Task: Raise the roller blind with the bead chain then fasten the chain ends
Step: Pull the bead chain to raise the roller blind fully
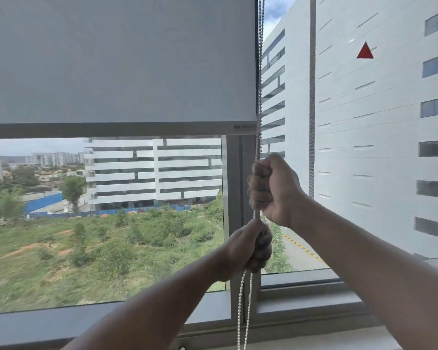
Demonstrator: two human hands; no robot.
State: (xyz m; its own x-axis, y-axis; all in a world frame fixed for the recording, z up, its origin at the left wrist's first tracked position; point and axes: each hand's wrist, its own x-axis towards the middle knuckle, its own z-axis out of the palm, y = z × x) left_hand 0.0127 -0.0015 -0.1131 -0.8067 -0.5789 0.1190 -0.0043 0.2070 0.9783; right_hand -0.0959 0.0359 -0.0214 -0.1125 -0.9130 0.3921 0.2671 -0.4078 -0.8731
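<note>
Both fists are wrapped tight around the bead chain (259, 79), right hand (272, 188) up top and left hand (250, 246) just below it, nearly touching. The chain runs down the right edge of the roller blind (116, 59) (bottom bar sits partway up the window (240, 294)), loose strands dangling under the left fist.

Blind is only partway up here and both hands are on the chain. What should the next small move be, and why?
Probably another downward pull: the right hand grips the bead chain above the left hand, and the blind's bottom bar covers only the upper window, so raising isn't finished.
</note>
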